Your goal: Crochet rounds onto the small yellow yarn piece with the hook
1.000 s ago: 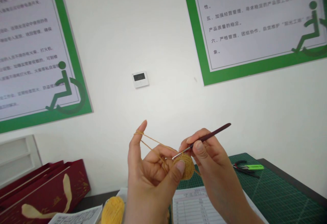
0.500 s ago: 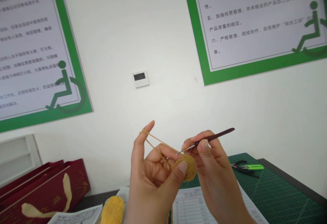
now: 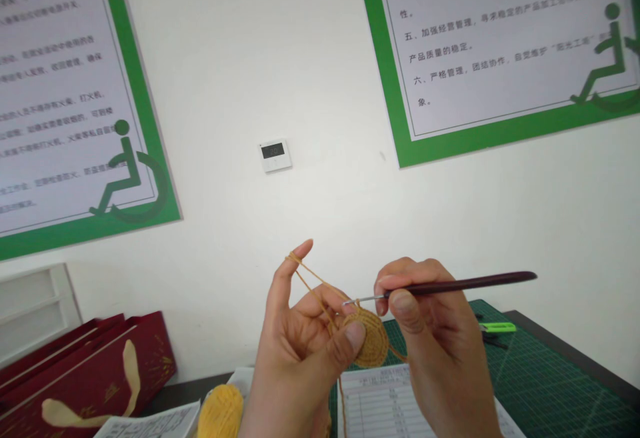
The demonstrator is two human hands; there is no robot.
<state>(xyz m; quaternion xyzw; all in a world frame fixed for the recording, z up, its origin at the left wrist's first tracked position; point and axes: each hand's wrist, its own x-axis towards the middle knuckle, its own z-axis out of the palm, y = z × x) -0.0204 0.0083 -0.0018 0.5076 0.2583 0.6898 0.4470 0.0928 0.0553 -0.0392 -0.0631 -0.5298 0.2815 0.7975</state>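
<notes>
1. The left hand [image 3: 300,351] is seen in the lower middle of the frame. A small yellow crocheted disc [image 3: 373,345] is pinched between its thumb and a bent finger, and the index finger is raised.
2. A yellow yarn strand [image 3: 313,277] is wound around the raised index finger and is led down to the disc.
3. The right hand [image 3: 440,345] is placed just right of the disc. Its fingers are closed on a dark crochet hook [image 3: 460,285], which is held almost level, with the metal tip at the upper edge of the disc.
4. A yellow yarn ball [image 3: 220,413] is seen at the bottom edge, left of the left hand, on the dark surface [image 3: 185,395].
5. A printed paper sheet [image 3: 380,405] is laid below the hands, and a green cutting mat [image 3: 545,385] is spread at the lower right.
6. Green-handled snips [image 3: 497,327] are laid on the mat, partly hidden by the right hand.
7. Dark red boxes [image 3: 90,371] are stood at the lower left.
</notes>
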